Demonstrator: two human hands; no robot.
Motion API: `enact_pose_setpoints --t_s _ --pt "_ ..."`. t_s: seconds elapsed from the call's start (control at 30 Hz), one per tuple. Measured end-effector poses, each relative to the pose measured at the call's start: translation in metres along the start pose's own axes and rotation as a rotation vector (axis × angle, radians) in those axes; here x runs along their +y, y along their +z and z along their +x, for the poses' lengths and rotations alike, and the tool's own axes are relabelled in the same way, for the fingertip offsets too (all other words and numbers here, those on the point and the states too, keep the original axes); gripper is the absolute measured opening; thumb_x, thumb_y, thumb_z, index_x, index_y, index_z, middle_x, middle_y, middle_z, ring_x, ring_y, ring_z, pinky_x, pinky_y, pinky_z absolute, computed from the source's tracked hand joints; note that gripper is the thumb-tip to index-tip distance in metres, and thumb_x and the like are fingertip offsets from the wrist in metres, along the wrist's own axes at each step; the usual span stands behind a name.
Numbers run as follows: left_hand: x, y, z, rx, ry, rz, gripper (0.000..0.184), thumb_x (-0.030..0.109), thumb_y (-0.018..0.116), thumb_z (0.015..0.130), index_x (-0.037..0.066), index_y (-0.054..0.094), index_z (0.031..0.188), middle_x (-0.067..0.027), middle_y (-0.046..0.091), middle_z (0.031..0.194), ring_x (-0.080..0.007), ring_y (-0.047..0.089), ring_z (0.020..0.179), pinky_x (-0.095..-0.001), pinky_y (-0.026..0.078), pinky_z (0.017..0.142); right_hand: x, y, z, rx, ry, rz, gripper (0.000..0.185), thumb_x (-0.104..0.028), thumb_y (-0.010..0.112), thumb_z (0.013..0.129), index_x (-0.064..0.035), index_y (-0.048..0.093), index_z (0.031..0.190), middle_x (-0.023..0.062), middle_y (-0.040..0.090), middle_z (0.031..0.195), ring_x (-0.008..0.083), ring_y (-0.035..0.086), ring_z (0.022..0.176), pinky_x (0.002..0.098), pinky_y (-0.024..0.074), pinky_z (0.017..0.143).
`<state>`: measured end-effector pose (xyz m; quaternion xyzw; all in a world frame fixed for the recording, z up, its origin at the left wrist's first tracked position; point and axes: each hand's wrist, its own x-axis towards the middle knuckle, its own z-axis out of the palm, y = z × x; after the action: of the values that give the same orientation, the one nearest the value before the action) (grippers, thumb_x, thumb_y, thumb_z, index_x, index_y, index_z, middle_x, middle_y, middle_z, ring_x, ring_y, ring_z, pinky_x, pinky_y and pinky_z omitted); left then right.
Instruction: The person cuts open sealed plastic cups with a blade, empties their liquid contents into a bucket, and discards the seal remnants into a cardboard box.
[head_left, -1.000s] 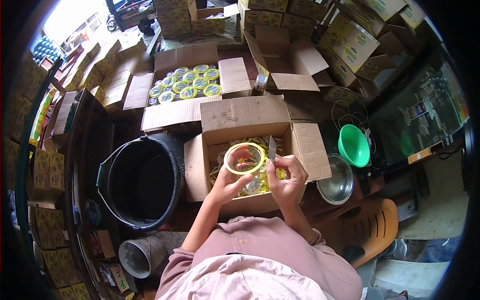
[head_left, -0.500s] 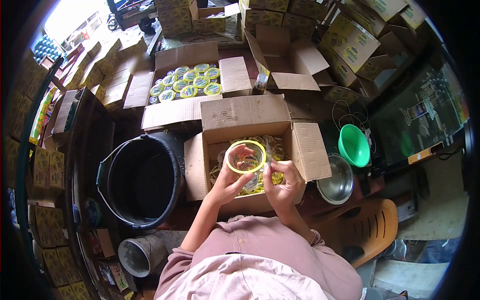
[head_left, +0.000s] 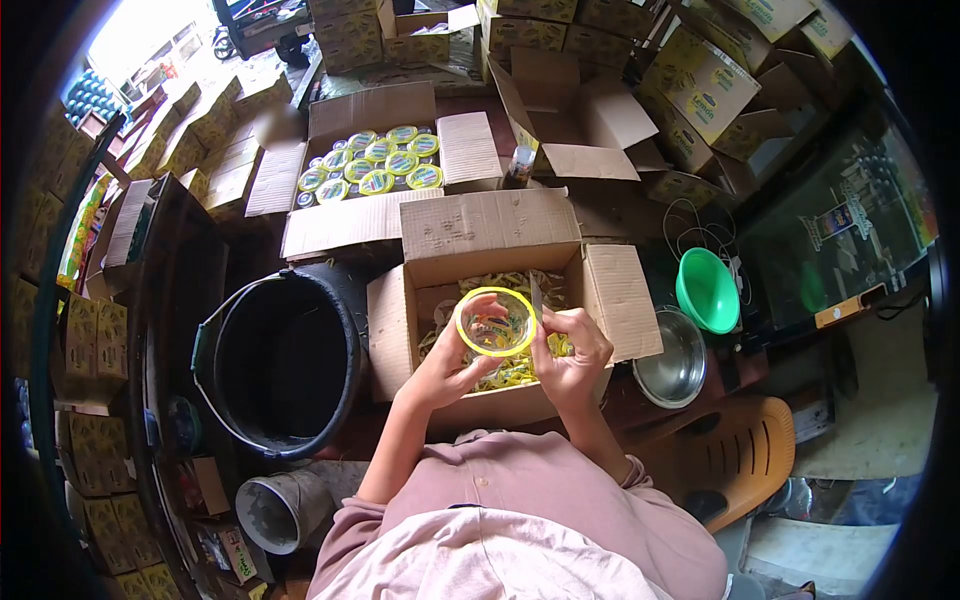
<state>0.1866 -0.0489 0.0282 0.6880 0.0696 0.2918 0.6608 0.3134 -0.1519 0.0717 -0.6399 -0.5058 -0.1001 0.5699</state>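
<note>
- Over the open carton [head_left: 487, 408], the clear jar [head_left: 506, 330] is up in the left hand [head_left: 438, 374], yellow rim towards the camera; the fingers curl round its side, closed to the jar's width.
- At the jar's other side, the right hand [head_left: 572, 362] pinches a thin flat piece [head_left: 537, 297]; those fingers look narrow, and whether the piece is film, label or blade, I cannot tell.
- Good handling, as I judge it, wants a steady left grip, firm but not squeezing; the wall may flex under pressure, and a tilted rim would make it harder to line up the thin piece.
- On the right, a light pinch near the edge seems wise; too much thumb could crease the piece, and a slow approach from one side should give a straighter edge.
- Below the jar lie yellow-and-pale small packets [head_left: 520, 374]; no wording on them can be made out.
- Now the print: "Lemon" reads on the yellow printed box [head_left: 700, 85] at upper right; its smaller lettering is too fine to read.
- Across the tabletop, yellow-rimmed jars [head_left: 377, 182] fill another carton [head_left: 345, 224]; their lids carry coloured labels, but the brand is illegible; the sticker [head_left: 834, 221] on the glass is unreadable too.
</note>
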Motion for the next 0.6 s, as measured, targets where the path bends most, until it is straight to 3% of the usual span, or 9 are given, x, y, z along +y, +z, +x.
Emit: enact_pose_setpoints --t_s 0.13,0.23,0.43,0.6 --pt "-0.001 0.0 0.0 -0.034 -0.011 -0.033 0.065 0.012 0.063 0.079 0.004 0.027 0.132 -0.0117 0.043 0.12 -0.0203 0.042 0.115 -0.0338 0.033 0.098 0.005 0.002 0.001 -0.008 0.03 0.015 0.021 0.007 0.065 0.067 0.0003 0.064 0.087 0.0083 0.059 0.071 0.0168 0.059 0.06 0.0264 0.0464 0.055" --pt "0.001 0.009 0.003 0.055 0.009 -0.251 0.067 0.014 0.063 0.08 0.004 0.023 0.133 -0.0118 0.041 0.122 -0.0215 0.042 0.114 -0.0349 0.033 0.098 0.006 0.003 0.0 -0.016 0.082 0.041 0.021 0.007 0.066 0.067 0.0002 0.064 0.087 0.0081 0.059 0.07 0.0169 0.059 0.06 0.0267 0.0465 0.055" --pt "-0.012 0.013 0.004 0.1 0.066 -0.087 0.068 0.008 0.065 0.077 0.006 0.02 0.129 -0.013 0.041 0.12 -0.0218 0.043 0.113 -0.0353 0.036 0.096 0.001 0.006 -0.007 0.025 0.065 -0.021 0.015 0.007 0.065 0.067 0.0015 0.061 0.08 0.0092 0.06 0.07 0.0155 0.059 0.061 0.0248 0.0461 0.055" --pt "-0.013 0.006 0.005 0.008 0.068 -0.078 0.065 0.006 0.065 0.076 0.006 0.022 0.125 -0.0139 0.042 0.119 -0.021 0.045 0.111 -0.0342 0.038 0.095 0.003 0.004 -0.011 0.001 0.077 -0.035 0.014 0.006 0.066 0.066 0.0013 0.061 0.079 0.0097 0.059 0.069 0.0161 0.059 0.06 0.0256 0.0459 0.055"
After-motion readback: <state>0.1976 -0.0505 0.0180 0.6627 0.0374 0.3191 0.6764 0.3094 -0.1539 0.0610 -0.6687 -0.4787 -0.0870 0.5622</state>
